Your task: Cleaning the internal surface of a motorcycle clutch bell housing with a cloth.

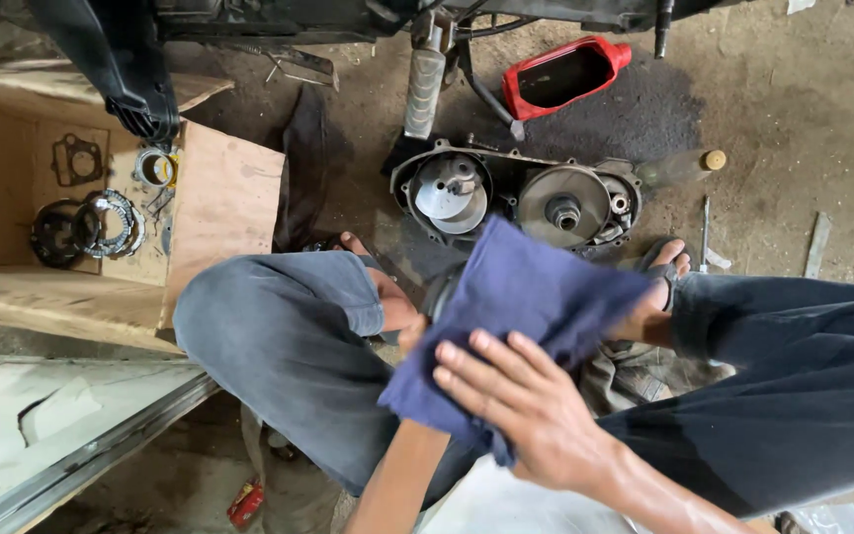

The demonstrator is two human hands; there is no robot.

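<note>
A blue cloth [526,292] is draped over a dark round part [440,289], of which only the rim shows at the cloth's left edge. My right hand [531,410] lies on top of the cloth, fingers spread and pressing it down. My left hand [411,334] is under the cloth and almost hidden. Only a fingertip and the forearm show, and it seems to support the part from below. Both hands are between my bent knees, just above the ground.
An open engine case [516,198] with two round pulleys lies ahead on the dirt floor. Beyond it are a red plastic container [560,74], a capped bottle [684,166] and a screwdriver [704,232]. A wooden box [219,208] at left holds gaskets and metal rings.
</note>
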